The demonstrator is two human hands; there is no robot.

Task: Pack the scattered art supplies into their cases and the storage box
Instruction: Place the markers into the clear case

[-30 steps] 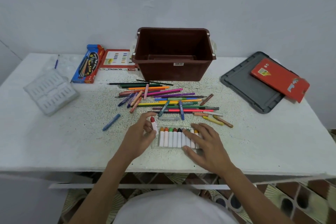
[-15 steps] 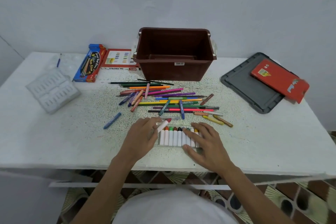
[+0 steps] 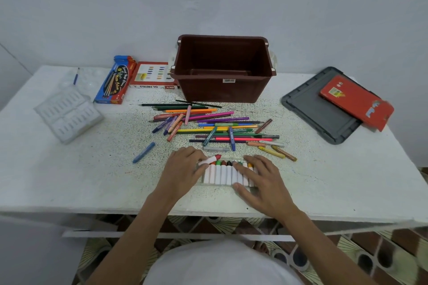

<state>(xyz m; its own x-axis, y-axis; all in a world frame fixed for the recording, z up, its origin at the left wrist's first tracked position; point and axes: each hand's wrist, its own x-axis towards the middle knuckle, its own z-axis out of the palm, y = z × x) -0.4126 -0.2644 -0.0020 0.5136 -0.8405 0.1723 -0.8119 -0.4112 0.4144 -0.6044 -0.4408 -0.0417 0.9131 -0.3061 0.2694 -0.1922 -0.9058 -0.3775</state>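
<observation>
In front of the brown plastic storage box (image 3: 224, 90), the left hand (image 3: 183, 171) pinches a red-tipped white crayon (image 3: 209, 160) for slotting, while the right hand (image 3: 259, 180), flat and open, steadies the clear plastic crayon tray (image 3: 215, 185).

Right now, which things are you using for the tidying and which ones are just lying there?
Being used: red crayon, pinched by the left hand; crayon case, under the right hand.

Just lying there: pencil pile, blue crayon, storage box, grey lid, red case, oil pastels box, clear tray.
</observation>
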